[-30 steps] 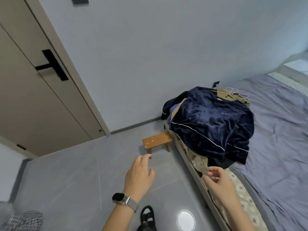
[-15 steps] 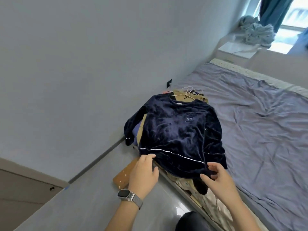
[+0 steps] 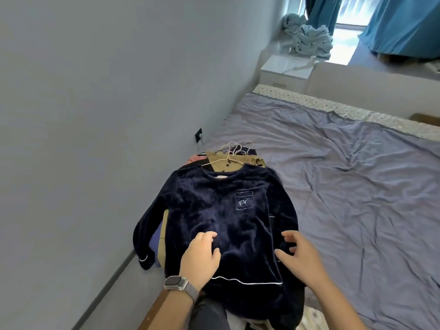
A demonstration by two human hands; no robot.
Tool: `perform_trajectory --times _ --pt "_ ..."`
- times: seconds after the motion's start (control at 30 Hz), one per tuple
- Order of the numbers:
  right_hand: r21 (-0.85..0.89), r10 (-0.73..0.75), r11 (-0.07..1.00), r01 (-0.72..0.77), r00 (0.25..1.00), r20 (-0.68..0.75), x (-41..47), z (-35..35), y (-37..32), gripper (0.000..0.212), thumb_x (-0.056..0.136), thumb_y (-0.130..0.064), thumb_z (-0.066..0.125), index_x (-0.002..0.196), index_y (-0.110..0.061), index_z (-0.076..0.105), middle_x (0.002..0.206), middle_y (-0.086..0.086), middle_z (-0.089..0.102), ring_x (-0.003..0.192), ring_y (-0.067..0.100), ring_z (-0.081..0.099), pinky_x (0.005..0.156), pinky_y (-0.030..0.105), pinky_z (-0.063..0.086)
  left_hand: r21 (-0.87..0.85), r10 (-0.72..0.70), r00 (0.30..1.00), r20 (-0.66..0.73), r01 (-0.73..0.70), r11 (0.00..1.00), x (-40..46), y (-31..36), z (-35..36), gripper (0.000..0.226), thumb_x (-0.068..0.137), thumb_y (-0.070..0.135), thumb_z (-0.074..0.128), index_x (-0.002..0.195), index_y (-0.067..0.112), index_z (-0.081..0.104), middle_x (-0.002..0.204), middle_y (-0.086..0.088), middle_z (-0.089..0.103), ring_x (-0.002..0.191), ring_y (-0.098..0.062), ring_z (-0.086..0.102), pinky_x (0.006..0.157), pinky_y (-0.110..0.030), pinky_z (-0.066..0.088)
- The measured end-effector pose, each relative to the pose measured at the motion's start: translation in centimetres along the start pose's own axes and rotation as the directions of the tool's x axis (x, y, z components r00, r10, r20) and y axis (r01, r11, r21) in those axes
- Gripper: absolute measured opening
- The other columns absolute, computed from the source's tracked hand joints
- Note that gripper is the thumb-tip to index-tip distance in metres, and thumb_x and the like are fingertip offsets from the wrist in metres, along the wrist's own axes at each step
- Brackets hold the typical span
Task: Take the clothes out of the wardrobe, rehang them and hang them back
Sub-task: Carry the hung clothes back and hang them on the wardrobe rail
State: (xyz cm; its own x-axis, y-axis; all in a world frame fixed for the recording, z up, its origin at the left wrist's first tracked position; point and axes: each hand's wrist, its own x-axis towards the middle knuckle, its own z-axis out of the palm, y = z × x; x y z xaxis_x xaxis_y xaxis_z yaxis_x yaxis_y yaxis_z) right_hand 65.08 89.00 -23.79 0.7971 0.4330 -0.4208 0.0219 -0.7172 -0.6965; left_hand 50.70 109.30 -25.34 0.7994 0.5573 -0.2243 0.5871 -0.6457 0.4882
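On the near corner of the bed covered in a wrinkled lilac sheet, a dark navy velvet long-sleeved top with white piping and a small embroidered chest pocket lies flat, front up, on top of a pile of other clothes. Its collar points away from the person and its hem lies nearest them, so the long axis runs straight out from the body. A thin white wire hanger sits in the neck of the top, its hook pointing away; further hanger hooks bunch just beyond it over a tan garment.

The left hand, with a grey-strapped watch on its wrist, rests palm down on the lower front of the top, fingers lightly bent and closed on nothing that can be seen. The right hand hovers at the top's right edge, fingers spread and apart, thumb and forefinger close to the fabric; whether they touch it cannot be told.

Both hands are at the hem end, while the hanger is at the far end, beyond either hand. The left sleeve trails off the bed's side toward the wall. To free the hanger, I judge a hand must reach up the top's length to the collar, and the two look about equally near.
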Motion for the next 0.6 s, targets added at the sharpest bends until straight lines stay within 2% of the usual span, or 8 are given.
perform_trajectory --times 0.17,0.3,0.47,0.6 --pt "-0.045 0.019 0.999 -0.02 1.0 -0.016 6.4 1.4 -3.5 0.049 0.083 -0.027 0.07 0.127 -0.023 0.05 0.118 -0.009 0.049 0.099 0.007 0.049 0.083 0.022 0.04 0.009 0.023 0.999 0.046 -0.023 1.0 10.4 -2.2 -2.3 0.039 0.093 0.027 0.05 0.132 0.024 0.045 0.124 0.006 0.051 0.111 -0.01 0.053 0.083 -0.026 0.051" --pt "-0.029 0.109 0.993 -0.11 0.993 -0.045 10.5 3.4 -6.1 0.046 0.083 -0.025 0.069 0.126 -0.024 0.051 0.113 -0.011 0.047 0.1 0.005 0.048 0.085 0.019 0.039 0.031 0.061 0.985 0.162 -0.067 0.997 18.3 -4.7 -3.3 0.038 0.093 0.027 0.05 0.13 0.024 0.047 0.12 0.007 0.055 0.106 -0.008 0.056 0.083 -0.026 0.051" --pt "-0.014 0.201 0.98 -0.201 0.98 -0.016 16.6 6.8 -8.3 0.043 0.081 -0.024 0.066 0.122 -0.026 0.053 0.117 -0.01 0.05 0.109 0.006 0.051 0.095 0.02 0.042 0.064 0.054 0.958 0.282 -0.075 0.995 27.6 -8.7 -2.2 0.037 0.092 0.027 0.05 0.129 0.024 0.048 0.115 0.009 0.056 0.101 -0.007 0.057 0.081 -0.024 0.051" --pt "0.009 0.291 0.957 -0.291 0.957 -0.004 21.7 9.1 -9.6 0.044 0.084 -0.023 0.065 0.126 -0.026 0.051 0.116 -0.01 0.047 0.108 0.007 0.047 0.096 0.023 0.043 0.041 0.015 0.94 0.341 -0.031 0.999 33.9 -11.6 0.0 0.038 0.093 0.026 0.051 0.131 0.02 0.047 0.12 0.003 0.055 0.101 -0.01 0.058 0.08 -0.024 0.05"
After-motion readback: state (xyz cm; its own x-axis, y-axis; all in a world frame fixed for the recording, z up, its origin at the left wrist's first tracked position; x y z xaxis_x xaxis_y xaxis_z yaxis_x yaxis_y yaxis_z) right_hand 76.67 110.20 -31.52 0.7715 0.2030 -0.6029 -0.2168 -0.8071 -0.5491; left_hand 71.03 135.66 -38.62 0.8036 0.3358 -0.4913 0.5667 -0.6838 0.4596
